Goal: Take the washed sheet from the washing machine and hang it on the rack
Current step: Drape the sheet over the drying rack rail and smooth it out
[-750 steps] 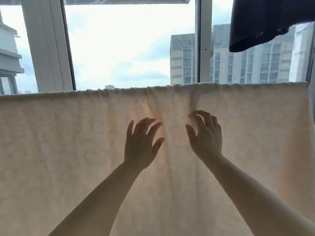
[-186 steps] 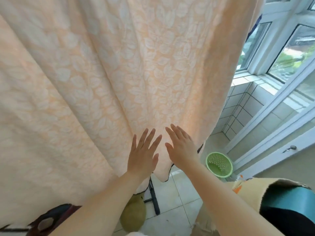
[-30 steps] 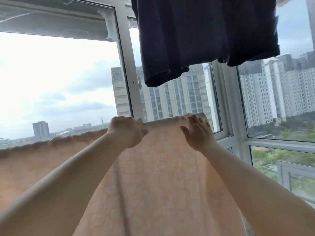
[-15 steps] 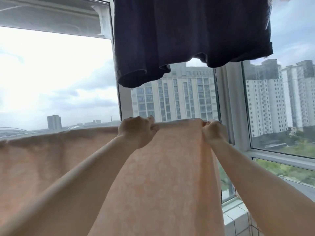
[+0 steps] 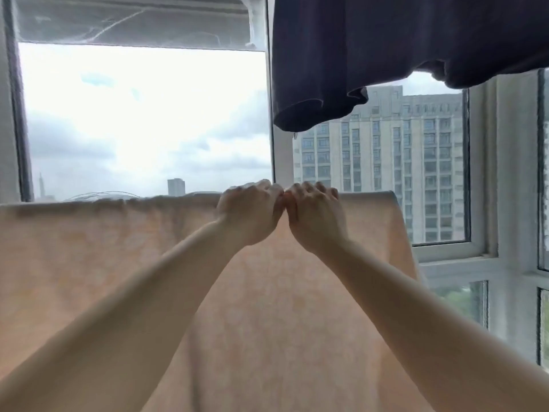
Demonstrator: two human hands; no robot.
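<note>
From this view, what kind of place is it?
Likely a high-rise flat's enclosed laundry balcony: sheet hung over a line, dark garment drying above, windows facing apartment towers.

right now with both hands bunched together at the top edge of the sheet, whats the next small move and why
Probably slide the right hand toward the sheet's right end. Both hands grip the top fold side by side, left hand touching the right, and the fabric left of them looks puckered, so drawing the hands apart along the fold should spread it flatter for drying.
</note>
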